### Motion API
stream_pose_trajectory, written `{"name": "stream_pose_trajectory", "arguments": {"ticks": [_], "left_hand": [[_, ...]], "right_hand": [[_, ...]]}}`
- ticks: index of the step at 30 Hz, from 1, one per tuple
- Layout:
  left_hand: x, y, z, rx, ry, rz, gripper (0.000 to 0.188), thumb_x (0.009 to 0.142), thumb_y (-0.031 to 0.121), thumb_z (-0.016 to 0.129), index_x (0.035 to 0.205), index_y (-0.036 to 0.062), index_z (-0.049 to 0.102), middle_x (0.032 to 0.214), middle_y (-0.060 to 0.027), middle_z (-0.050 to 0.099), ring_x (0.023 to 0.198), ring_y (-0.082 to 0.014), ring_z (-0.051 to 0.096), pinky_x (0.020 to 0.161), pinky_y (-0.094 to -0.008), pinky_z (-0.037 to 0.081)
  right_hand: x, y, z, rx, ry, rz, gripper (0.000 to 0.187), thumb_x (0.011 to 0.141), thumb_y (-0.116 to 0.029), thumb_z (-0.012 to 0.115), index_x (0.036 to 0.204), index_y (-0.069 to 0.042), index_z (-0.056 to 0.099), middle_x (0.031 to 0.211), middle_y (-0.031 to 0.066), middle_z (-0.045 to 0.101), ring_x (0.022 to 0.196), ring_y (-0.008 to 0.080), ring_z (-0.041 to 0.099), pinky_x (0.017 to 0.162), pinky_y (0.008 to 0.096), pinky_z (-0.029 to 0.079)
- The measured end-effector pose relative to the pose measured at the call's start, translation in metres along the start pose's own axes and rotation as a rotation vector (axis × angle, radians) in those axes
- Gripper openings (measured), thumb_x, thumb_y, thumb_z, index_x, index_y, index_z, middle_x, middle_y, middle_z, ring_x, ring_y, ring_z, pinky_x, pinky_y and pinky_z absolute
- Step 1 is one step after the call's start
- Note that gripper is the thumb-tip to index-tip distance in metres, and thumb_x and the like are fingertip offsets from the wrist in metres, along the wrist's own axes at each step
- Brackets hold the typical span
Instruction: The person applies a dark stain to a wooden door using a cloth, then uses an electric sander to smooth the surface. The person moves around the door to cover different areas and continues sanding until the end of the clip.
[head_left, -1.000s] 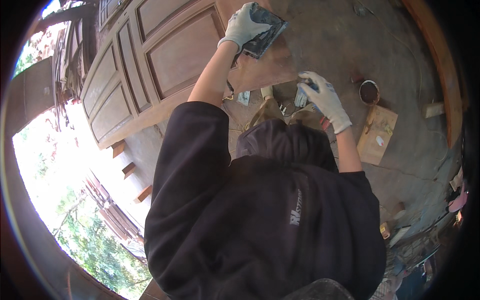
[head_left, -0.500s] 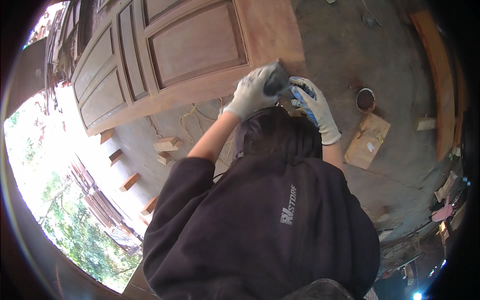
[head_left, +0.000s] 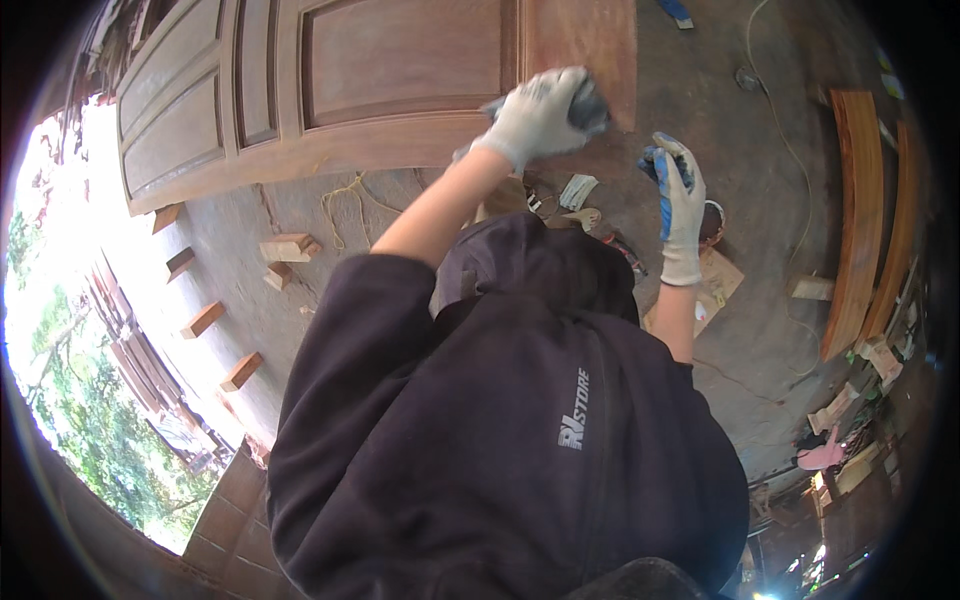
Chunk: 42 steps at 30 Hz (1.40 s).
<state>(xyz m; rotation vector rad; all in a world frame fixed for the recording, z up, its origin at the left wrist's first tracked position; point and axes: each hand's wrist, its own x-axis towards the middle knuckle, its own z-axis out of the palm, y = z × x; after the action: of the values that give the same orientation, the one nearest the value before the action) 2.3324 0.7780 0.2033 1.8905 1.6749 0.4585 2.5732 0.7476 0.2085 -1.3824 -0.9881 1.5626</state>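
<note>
A brown wooden panel door [head_left: 390, 75] lies across the upper left and middle. Over its near right end is my left hand [head_left: 535, 120] in a white glove. Its fingers are wrapped round a dark grey rag [head_left: 590, 108], which bulges out on both sides of the hand at the door's surface. My right hand [head_left: 678, 195], in a white glove with a blue palm, is raised off the door's right edge, touching nothing around it. The fingers of that hand are curled in; whatever lies inside them, if anything, is hidden.
A round pot with a pale rim [head_left: 712, 222] stands beside a flat wooden board [head_left: 722, 290], partly behind my right arm. Several wood blocks [head_left: 290, 247] and a yellow string [head_left: 345, 205] lie at left. Long planks [head_left: 855, 220] and a thin cord [head_left: 800, 170] are at right.
My left hand has moved up and slightly right over the door with the rag. My right hand has moved right, away from the left. The whole view has shifted a little.
</note>
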Motion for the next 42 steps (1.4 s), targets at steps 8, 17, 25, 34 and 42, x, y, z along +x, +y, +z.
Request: {"name": "stream_pose_trajectory", "arguments": {"ticks": [8,17,25,34,42], "left_hand": [[-0.06,0.006,0.028,-0.121,0.04,0.187,0.065,0.071,0.022,0.078,0.129,0.0084,0.054,0.121,-0.0191,0.063,0.119,-0.0376,0.058,0.103,-0.0464,0.046],[0.038,0.068,0.038,-0.085,-0.02,0.141,0.04,0.077,0.018,0.072,0.112,0.0049,0.06,0.109,-0.0182,0.067,0.108,-0.0343,0.065,0.092,-0.0437,0.051],[-0.087,-0.012,0.017,-0.208,0.271,0.074,0.058,0.072,0.017,0.074,0.125,0.0013,0.058,0.123,-0.0215,0.064,0.117,-0.0375,0.061,0.104,-0.0445,0.047],[-0.159,-0.072,-0.044,-0.152,0.242,-0.236,0.067,0.069,0.017,0.077,0.132,0.0036,0.057,0.13,-0.0187,0.063,0.121,-0.0357,0.06,0.104,-0.0429,0.048],[-0.09,-0.036,-0.022,-0.24,0.258,-0.119,0.061,0.073,0.018,0.074,0.13,0.0023,0.057,0.128,-0.0231,0.061,0.122,-0.0404,0.057,0.107,-0.0467,0.045]], "right_hand": [[-0.01,-0.004,0.04,-0.622,-0.311,-0.311,0.039,0.099,-0.007,0.057,0.137,-0.003,0.056,0.134,0.0095,0.06,0.122,0.0192,0.058,0.106,0.032,0.045],[0.034,-0.018,0.001,-1.043,-0.08,-0.405,0.051,0.096,-0.003,0.048,0.147,-0.005,0.043,0.142,0.0199,0.049,0.128,0.036,0.053,0.106,0.0435,0.045],[-0.025,-0.005,0.096,-1.261,-0.464,-0.528,0.059,0.086,-0.014,0.058,0.14,0.004,0.043,0.125,0.0253,0.054,0.108,0.0404,0.062,0.092,0.0466,0.053],[-0.028,0.028,0.186,-1.073,-0.675,-0.778,0.051,0.087,-0.026,0.063,0.131,0.0,0.055,0.114,0.0149,0.062,0.108,0.0299,0.061,0.095,0.0431,0.048],[0.004,0.0,0.133,-1.085,-0.534,-0.646,0.055,0.086,-0.021,0.063,0.136,0.0,0.053,0.119,0.0182,0.061,0.11,0.035,0.06,0.098,0.0439,0.047]]}}
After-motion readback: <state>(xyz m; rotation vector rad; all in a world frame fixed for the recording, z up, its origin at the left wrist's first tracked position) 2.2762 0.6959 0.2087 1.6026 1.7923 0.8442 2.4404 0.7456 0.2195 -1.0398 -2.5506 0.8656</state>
